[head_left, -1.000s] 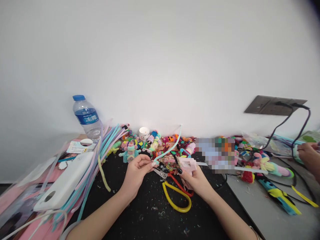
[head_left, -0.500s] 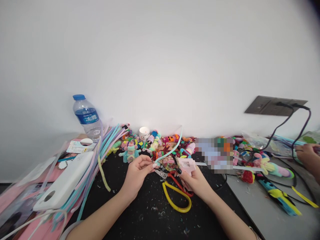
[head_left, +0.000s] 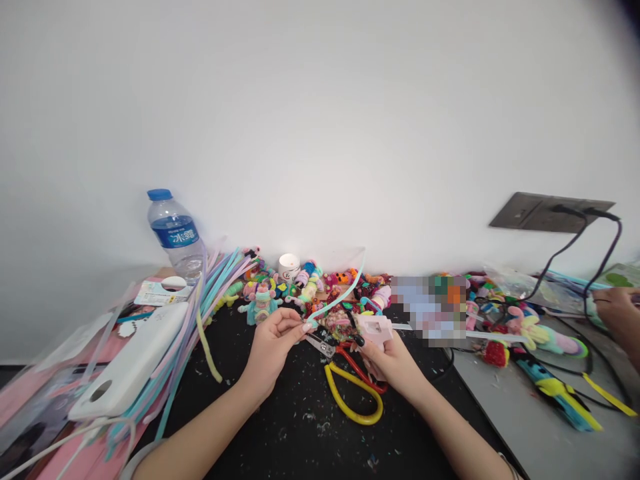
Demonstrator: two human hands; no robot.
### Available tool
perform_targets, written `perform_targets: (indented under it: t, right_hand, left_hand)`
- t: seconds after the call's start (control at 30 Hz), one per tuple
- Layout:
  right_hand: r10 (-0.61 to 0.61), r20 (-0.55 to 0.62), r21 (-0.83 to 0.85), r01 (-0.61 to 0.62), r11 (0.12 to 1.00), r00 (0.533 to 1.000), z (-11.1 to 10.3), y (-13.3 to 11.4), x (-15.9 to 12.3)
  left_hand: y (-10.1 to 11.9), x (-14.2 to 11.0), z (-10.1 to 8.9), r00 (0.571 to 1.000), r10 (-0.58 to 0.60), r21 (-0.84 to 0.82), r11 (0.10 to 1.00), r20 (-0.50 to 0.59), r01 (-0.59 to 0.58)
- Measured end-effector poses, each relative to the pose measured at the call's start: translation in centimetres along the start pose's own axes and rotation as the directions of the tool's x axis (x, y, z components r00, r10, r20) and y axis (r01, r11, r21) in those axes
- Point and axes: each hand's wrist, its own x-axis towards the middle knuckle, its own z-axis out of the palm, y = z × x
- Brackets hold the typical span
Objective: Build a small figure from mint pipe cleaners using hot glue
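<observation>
My left hand (head_left: 274,343) is closed in a pinch on the lower end of a light-blue pipe cleaner (head_left: 345,293), whose free end curves up to the right. My right hand (head_left: 387,360) wraps round a pale pink glue gun (head_left: 376,328), its dark nozzle pointing left, close to the pinched end; a pale glue stick (head_left: 401,327) sticks out of its back. Whether nozzle and pipe cleaner touch, I cannot tell. Below and between my hands, scissors (head_left: 354,407) with yellow and red handles lie on the black mat (head_left: 280,427).
Pipe cleaners (head_left: 220,280), a white power bank-like case (head_left: 130,360) and a water bottle (head_left: 175,233) are on the left. Small fuzzy dolls (head_left: 263,303) line the wall, with a white cup (head_left: 289,265). Cables run from a wall socket (head_left: 545,210); another person's hand (head_left: 617,310) is far right.
Almost nothing differs. My left hand has shifted slightly left and up with the pipe cleaner, while my right hand keeps the glue gun in nearly the same place.
</observation>
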Motion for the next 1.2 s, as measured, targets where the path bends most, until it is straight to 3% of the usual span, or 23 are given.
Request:
perform_targets:
  t: [0.3,0.47,0.6,0.7,1.0,1.1,1.2]
  right_hand:
    - [-0.004,0.001,-0.102,0.004,0.995,1.0,-0.1,-0.1,-0.1]
    - [-0.183,-0.021,-0.271,0.17,0.947,0.983,0.0,-0.9,-0.1]
    - [-0.368,-0.077,-0.521,0.277,0.807,0.927,-0.5,-1.5,0.0]
    - [-0.446,-0.126,-0.67,0.255,0.697,0.886,-1.1,-1.9,0.2]
    - [-0.394,-0.183,-0.911,-0.005,0.413,0.901,-1.4,-1.6,0.8]
    - [-0.442,-0.171,-0.917,0.022,0.399,0.881,-1.1,-2.0,0.4]
    - [-0.546,-0.086,-0.836,0.237,0.494,0.834,-0.6,-2.5,-0.2]
  left_hand:
    - [-0.6,0.3,-0.3,0.999,0.035,-0.015,0.999,-0.024,-0.035]
    - [-0.5,0.5,-0.3,0.998,0.043,0.005,0.999,-0.04,-0.043]
    - [-0.3,0.4,-0.3,0.996,0.057,0.008,0.998,-0.066,-0.056]
    - [-0.3,0.3,-0.3,0.996,0.053,-0.001,0.999,-0.071,-0.054]
    - [-0.2,0.3,-0.1,0.999,-0.017,-0.103,0.995,-0.034,0.013]
    - [-0.1,-0.1,0.1,0.998,-0.045,-0.116,0.992,0.042,0.05]
    - [0.1,-0.5,0.3,0.984,-0.066,-0.072,0.994,0.167,0.079]
